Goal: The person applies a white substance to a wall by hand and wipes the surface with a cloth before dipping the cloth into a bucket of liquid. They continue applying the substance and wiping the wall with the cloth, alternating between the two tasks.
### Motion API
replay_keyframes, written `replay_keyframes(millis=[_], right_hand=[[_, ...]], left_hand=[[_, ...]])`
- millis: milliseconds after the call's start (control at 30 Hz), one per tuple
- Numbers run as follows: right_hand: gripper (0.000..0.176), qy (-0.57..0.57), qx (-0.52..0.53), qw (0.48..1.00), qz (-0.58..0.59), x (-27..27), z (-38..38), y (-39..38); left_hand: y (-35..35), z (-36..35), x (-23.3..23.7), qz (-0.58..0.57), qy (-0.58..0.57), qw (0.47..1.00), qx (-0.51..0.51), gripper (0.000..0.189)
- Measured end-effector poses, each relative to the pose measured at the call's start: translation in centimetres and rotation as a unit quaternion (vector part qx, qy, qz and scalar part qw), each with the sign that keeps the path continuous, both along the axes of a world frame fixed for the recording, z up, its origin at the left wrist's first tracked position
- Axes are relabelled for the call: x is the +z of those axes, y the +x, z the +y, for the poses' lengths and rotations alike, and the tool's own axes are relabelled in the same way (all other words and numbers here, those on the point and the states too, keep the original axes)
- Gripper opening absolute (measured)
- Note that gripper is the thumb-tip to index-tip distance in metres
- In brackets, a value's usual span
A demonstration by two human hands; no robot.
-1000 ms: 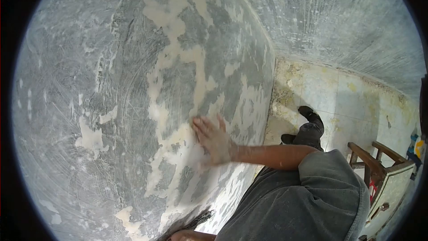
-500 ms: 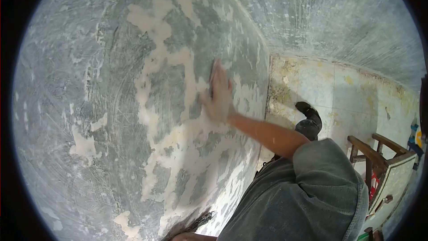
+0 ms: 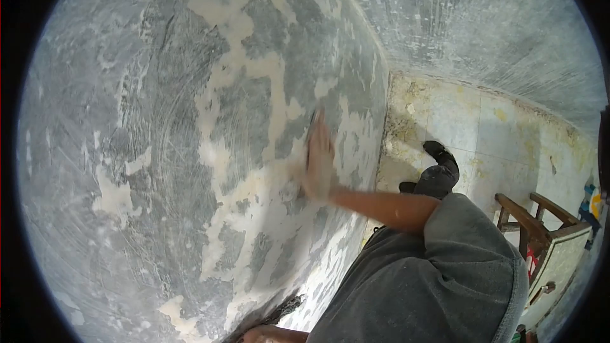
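Observation:
My right hand point(image 3: 318, 164) lies against the grey wall point(image 3: 168, 152), its fingers stretched out and blurred by motion. A thin dark edge of what looks like sandpaper point(image 3: 312, 128) shows along the fingers, pressed between the hand and the wall. Pale, cream-coloured patches point(image 3: 276, 98) run over the wall around this hand. At the bottom edge of the view my left hand point(image 3: 267, 335) is close to the wall, beside a dark, rough gap point(image 3: 283, 311). Its fingers are mostly cut off by the frame.
A second grey wall point(image 3: 470, 32) meets this one at a corner. Below lies a stained, tiled floor point(image 3: 495, 130), with my dark shoe point(image 3: 441, 154) on it. On the right stands a wooden piece of furniture point(image 3: 540, 232), with blue and yellow items point(image 3: 593, 204) behind it.
My right hand has slid down the wall, towards my body, with its fingers still flat. The left hand shows slightly more at the bottom edge.

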State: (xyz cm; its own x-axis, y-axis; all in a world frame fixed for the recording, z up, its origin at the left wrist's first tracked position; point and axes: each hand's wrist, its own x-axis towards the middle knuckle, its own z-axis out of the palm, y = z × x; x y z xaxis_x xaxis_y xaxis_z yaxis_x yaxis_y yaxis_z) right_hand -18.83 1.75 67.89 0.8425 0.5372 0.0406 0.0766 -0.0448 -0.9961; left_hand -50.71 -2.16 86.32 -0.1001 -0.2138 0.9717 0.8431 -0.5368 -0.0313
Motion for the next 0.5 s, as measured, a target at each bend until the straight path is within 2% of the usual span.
replay_keyframes(millis=[67,100,167,233,267,300,333,400,433,500], right_hand=[[0.102,-0.008,0.142,0.989,-0.049,1.0,-2.7,-5.6],[0.102,-0.013,0.14,0.989,-0.044,0.8,-2.9,-5.6],[0.104,-0.062,0.182,0.963,-0.19,0.5,-3.0,-5.5],[0.107,-0.083,0.207,0.962,-0.16,1.6,-1.3,-0.2],[0.109,-0.033,0.138,0.989,-0.041,1.8,-0.3,2.2],[0.112,0.016,0.068,0.994,0.081,1.9,0.2,3.0],[0.112,0.014,0.075,0.994,0.083,1.5,0.0,0.6],[0.11,0.083,0.063,0.991,-0.085,0.2,-0.6,-5.1],[0.11,0.082,0.06,0.99,-0.093,0.5,-1.4,-6.3],[0.113,-0.027,0.235,0.948,-0.215,1.2,-3.7,-9.5]], left_hand=[[-0.1,0.2,-0.2,-0.004,0.001,1.0,-0.015,0.051],[-0.1,0.4,-0.1,0.0,-0.003,1.0,-0.018,0.051],[-0.2,0.5,-0.1,0.005,-0.01,1.0,-0.02,0.051],[-0.4,0.6,0.0,0.004,-0.011,1.0,-0.017,0.051],[-0.6,0.6,-0.2,0.0,-0.011,1.0,-0.011,0.051],[-0.8,0.5,-0.3,-0.003,-0.011,1.0,-0.004,0.051],[-1.1,0.2,-0.2,-0.001,-0.012,1.0,0.002,0.051],[-1.5,0.7,-0.4,-0.009,-0.007,1.0,-0.004,0.051],[-2.0,0.8,-0.6,-0.018,-0.006,1.0,-0.009,0.051],[-2.2,0.9,-0.7,-0.011,-0.015,1.0,-0.007,0.051]])
